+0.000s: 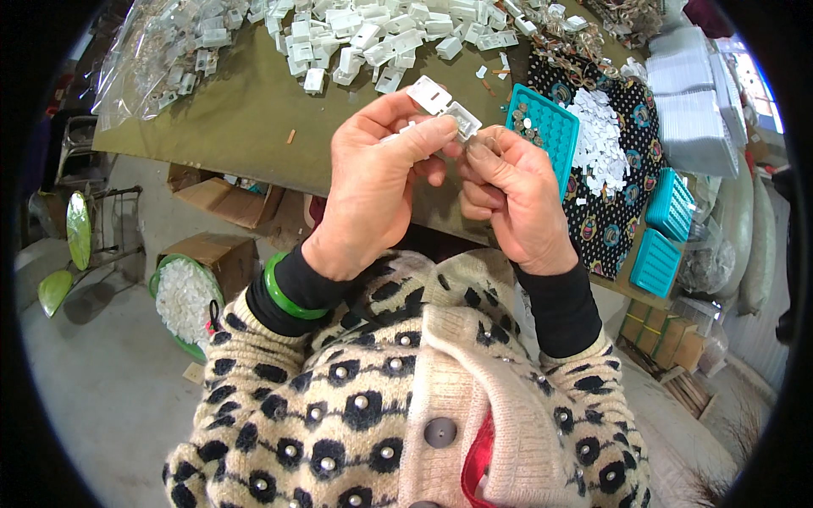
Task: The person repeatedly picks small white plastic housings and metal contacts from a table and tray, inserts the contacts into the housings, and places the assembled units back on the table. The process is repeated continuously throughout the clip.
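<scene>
My left hand [368,173] grips a small white plastic case [434,95] between thumb and fingers, its hinged lid swung up. Another bit of white shows between the fingers of this hand, mostly hidden. Right beside the case, my right hand [523,199] has thumb and forefinger pinched together at its near edge. Whatever those fingertips hold is too small to name. Just right of my right hand lies a teal tray with rows of pockets [559,127], with several small round metallic pieces [527,123] at its left side.
White plastic cases [364,38] are heaped at the table's far side, near a clear bag of parts [169,59]. White chips [600,140] lie on dark patterned cloth [589,241]. Stacked white trays [690,102] and teal trays [656,264] stand right. A tub of white pieces [186,296] sits lower left.
</scene>
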The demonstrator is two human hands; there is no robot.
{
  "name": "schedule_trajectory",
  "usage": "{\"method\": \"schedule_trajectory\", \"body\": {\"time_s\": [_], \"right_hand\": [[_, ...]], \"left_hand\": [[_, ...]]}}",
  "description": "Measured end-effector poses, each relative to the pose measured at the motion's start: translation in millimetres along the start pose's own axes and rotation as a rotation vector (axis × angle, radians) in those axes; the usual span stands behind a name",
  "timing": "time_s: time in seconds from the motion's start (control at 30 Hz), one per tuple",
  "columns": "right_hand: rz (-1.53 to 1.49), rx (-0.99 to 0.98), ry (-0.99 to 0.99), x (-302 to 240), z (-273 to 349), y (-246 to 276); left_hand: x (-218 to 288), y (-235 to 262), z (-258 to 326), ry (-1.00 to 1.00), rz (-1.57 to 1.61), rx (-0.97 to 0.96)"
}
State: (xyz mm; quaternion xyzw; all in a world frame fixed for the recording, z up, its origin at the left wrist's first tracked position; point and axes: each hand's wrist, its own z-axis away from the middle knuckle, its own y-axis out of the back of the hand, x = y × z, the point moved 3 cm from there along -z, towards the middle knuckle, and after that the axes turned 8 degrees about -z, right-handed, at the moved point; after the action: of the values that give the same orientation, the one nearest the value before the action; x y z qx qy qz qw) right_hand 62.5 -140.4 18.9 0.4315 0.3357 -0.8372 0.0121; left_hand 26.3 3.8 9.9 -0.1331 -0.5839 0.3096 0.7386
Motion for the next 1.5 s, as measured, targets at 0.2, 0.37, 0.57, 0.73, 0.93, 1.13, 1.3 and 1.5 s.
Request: {"method": "schedule_trajectory", "body": {"time_s": [0.2,0.37,0.57,0.73,0.93,1.13,1.3,1.5], "right_hand": [[-0.473,-0.203,-0.297,11.8,-1.0,-6.2],[-0.089,-0.129,-0.038,5.4,6.7,-0.6],[1.312,0.367,0.913,-45.4,20.4,30.3],[1.749,0.365,0.988,-46.5,3.6,56.6],[1.574,0.240,0.805,-54.6,0.5,68.7],[1.537,0.210,0.810,-55.4,0.4,64.5],[1.561,0.164,0.822,-55.5,-0.5,61.8],[1.195,0.258,0.577,-66.4,5.3,72.6]], "left_hand": [[8.6,-1.3,11.4,-0.378,-0.304,-0.026],[9.6,2.3,9.6,-0.160,-0.013,-0.165],[3.1,13.5,1.8,0.081,0.045,-0.198],[-6.8,13.4,-0.1,0.226,0.087,-0.222],[-9.5,5.3,3.7,0.247,-0.028,-0.143],[-11.9,-0.4,2.8,0.259,-0.020,-0.136],[-9.9,-1.6,1.8,0.258,-0.075,-0.171],[-11.5,-9.5,2.4,0.242,-0.077,-0.085]]}}
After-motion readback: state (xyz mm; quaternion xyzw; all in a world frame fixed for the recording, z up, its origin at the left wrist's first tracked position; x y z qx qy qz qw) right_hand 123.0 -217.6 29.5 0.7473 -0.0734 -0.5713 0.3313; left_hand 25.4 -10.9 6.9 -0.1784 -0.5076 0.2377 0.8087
